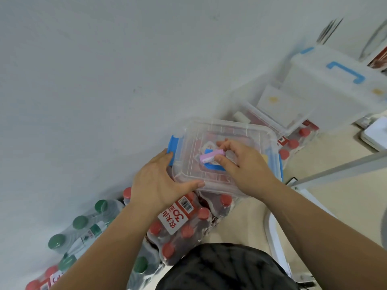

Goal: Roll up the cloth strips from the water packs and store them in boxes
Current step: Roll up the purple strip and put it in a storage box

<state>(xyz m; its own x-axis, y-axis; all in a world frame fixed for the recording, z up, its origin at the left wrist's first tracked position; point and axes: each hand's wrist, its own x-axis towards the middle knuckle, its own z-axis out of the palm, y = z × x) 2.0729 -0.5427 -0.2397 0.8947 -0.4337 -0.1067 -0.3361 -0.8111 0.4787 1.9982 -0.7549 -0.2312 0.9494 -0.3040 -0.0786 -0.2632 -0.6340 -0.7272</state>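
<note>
Fingers of the right hand are pinching one rolled pink cloth strip over the middle of the one clear box, left hand gripping its edge by a blue clip, box above a red-capped water pack, one green-capped pack beside that.

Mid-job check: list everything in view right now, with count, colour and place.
box: one, clear, blue latches, centre, above a red-cap pack
roll: one, pink, over the box
blue piece: one, under the roll, kind unclear
red-cap packs: at least two, below and right of box
green-cap bottles: several, lower left by wall
far boxes: at least two, blurred, white lids, blue handle, upper right
wall: white, left and top
left hand: grips box's left side
right hand: pinches roll
</note>
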